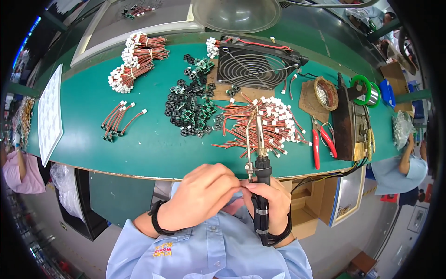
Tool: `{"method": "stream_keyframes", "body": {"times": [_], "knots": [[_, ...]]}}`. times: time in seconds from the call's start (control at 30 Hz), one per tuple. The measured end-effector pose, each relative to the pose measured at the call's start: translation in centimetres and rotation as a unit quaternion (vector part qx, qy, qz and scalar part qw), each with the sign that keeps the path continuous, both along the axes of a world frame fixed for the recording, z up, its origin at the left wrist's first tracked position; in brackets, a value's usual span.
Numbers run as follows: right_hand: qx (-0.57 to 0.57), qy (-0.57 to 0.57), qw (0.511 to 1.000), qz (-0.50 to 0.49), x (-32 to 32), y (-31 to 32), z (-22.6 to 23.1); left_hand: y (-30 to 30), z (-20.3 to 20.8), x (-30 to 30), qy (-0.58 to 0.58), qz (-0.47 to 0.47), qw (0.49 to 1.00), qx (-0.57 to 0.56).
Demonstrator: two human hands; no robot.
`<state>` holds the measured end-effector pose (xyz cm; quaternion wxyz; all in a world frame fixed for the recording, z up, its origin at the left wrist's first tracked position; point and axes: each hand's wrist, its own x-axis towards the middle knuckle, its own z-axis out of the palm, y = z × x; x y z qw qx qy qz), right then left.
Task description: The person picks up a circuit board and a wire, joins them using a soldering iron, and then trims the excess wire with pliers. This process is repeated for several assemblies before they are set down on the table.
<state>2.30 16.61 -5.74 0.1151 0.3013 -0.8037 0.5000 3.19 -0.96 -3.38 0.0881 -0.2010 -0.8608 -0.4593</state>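
My right hand (275, 201) is wrapped round the black handle of a soldering iron (262, 172) with a thin metal feed tube clamped along it. The iron stands upright in front of my chest, its tip pointing away over the bench. My left hand (203, 193) is closed in a pinch against my right thumb, beside the handle; whatever lies between its fingertips is hidden. Beyond the iron's tip spreads a pile of red-and-black wires with white connectors (274, 118). To its left sits a heap of small black parts with green circuit boards (188, 109).
A black fan (255, 67) stands at the back. On the right are red-handled pliers (316, 146), a bowl (326, 93), a soldering station (348, 125) and a green solder spool (373, 94). Bundled wires (134, 60), several wired boards (116, 122) and a white tray (50, 116) lie left.
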Motion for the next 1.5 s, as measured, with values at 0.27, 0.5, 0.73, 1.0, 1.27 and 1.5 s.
{"method": "stream_keyframes", "body": {"times": [0.27,0.5,0.73,1.0,1.27,1.5], "knots": [[-0.060,-0.094,0.994,0.010,0.2,-0.3,-0.3,-0.4,0.1,0.2,-0.015,0.030,0.999,0.020],[-0.082,-0.076,0.993,-0.026,0.3,0.7,-0.2,0.0,0.0,0.0,-0.048,-0.021,0.998,0.022],[-0.120,-0.050,0.991,-0.036,-0.8,2.2,-1.0,-4.2,0.6,-1.0,-0.016,0.026,0.992,-0.120],[-0.211,0.010,0.971,-0.111,-0.3,4.7,-0.4,-8.0,0.3,-6.9,-0.098,0.117,0.959,-0.239],[-0.214,0.005,0.970,-0.112,-0.2,5.5,-0.8,-5.7,-0.9,-6.1,-0.109,0.164,0.963,-0.185],[-0.215,-0.003,0.971,-0.106,0.1,5.3,-0.9,-3.2,0.5,-3.9,-0.165,0.161,0.964,-0.133]]}}
